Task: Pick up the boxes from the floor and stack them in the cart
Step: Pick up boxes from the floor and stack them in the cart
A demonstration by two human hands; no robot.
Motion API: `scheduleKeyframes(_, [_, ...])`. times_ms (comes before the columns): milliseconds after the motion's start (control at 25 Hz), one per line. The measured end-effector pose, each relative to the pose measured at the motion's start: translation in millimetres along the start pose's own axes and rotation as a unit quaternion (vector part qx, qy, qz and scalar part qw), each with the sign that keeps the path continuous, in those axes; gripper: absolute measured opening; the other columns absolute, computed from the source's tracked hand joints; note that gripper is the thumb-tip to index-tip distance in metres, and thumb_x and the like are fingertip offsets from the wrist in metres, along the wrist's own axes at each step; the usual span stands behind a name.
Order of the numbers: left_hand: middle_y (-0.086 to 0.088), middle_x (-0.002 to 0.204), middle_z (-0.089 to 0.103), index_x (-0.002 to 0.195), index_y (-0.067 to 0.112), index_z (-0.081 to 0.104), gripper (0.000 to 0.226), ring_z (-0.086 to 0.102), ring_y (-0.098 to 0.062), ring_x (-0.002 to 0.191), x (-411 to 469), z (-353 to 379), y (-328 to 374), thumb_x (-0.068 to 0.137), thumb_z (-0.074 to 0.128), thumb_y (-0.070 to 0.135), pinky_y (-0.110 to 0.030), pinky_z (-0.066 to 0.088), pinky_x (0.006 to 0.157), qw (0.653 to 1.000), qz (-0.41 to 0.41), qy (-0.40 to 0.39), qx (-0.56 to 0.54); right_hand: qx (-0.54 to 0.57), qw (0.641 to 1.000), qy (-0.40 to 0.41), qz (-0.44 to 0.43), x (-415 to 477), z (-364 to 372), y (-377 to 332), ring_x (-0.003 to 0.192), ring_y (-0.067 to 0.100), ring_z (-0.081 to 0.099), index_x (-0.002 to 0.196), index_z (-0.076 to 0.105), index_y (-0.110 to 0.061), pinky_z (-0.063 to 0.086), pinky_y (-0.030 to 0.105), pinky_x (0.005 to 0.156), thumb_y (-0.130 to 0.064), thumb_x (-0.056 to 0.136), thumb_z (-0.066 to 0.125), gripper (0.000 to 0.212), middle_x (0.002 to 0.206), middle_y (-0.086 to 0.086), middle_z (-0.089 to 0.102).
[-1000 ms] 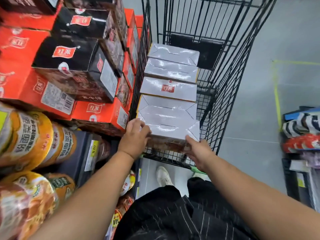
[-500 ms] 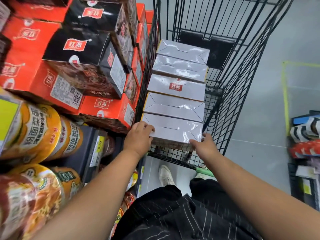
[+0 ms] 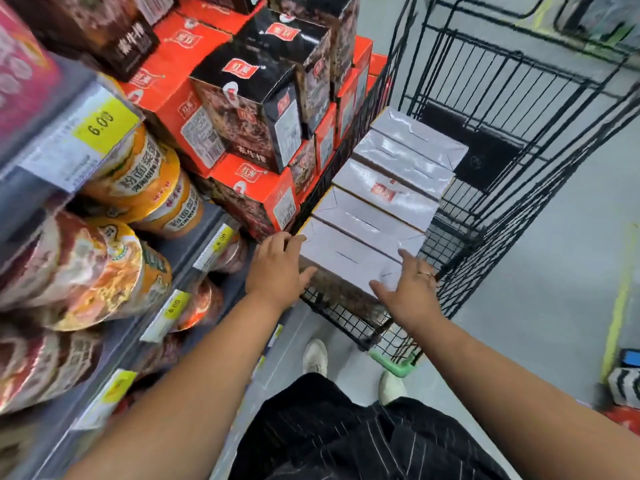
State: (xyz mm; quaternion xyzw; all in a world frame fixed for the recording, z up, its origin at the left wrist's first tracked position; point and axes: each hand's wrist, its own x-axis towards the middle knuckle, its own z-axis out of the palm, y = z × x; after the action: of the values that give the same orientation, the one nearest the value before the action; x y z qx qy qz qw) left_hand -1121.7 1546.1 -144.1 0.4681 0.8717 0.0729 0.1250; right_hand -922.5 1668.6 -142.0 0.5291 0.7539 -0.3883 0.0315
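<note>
Head view: your left hand (image 3: 277, 268) and right hand (image 3: 412, 292) lie loose-fingered, apparently grasping nothing, on the near corners of the nearest box (image 3: 346, 258), which sits between them in the cart (image 3: 512, 209). Placing seems finished; next you need another box from the floor.

Cart (image 3: 485, 147) open right of box row (image 3: 377, 216), stacked cartons (image 3: 249, 109) crowding its left wall

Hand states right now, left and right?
Left hand: open, fingers touching the left end of the nearest box.
Right hand: open, fingers spread over its right end, holding nothing.
</note>
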Motion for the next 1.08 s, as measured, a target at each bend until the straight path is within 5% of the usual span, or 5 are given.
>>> scheduleKeyframes(360, [-0.001,0.151,0.030,0.147,0.028,0.034,0.067,0.032,-0.024,0.137,-142.5,-44.2,45.3,0.089,0.059,0.052,-0.038,0.034,0.107,0.968,-0.197,0.116,-0.104,-0.130,0.940,-0.084,-0.303,-53.4,-23.4,-44.5,0.137,0.035,0.030,0.151,0.022,-0.022,0.034,0.045,0.109,-0.050,0.084,0.065,0.084,0.154,0.012,0.021])
scheduleKeyframes(720, [-0.006,0.156,0.029,0.150,0.016,0.028,0.072,0.022,-0.021,0.145,-348.5,-103.2,44.4,0.092,0.051,0.052,-0.035,0.021,0.116,0.873,-0.373,0.304,-0.080,-0.157,0.780,-0.123,-0.593,-207.9,18.5,-141.6,0.141,0.029,0.023,0.148,0.029,-0.029,0.026,0.047,0.113,-0.063,0.077,0.063,0.086,0.149,0.008,0.033])
scheduleKeyframes(1080, [-0.005,0.153,0.033,0.149,0.020,0.028,0.072,0.029,-0.021,0.142,-616.2,-112.2,63.4,0.090,0.050,0.055,-0.040,0.027,0.115,0.765,-0.509,0.391,-0.050,-0.088,0.654,-0.279,-0.698,-459.8,97.2,-139.9,0.138,0.026,0.028,0.147,0.032,-0.030,0.028,0.050,0.111,-0.064,0.071,0.063,0.089,0.147,0.004,0.034])
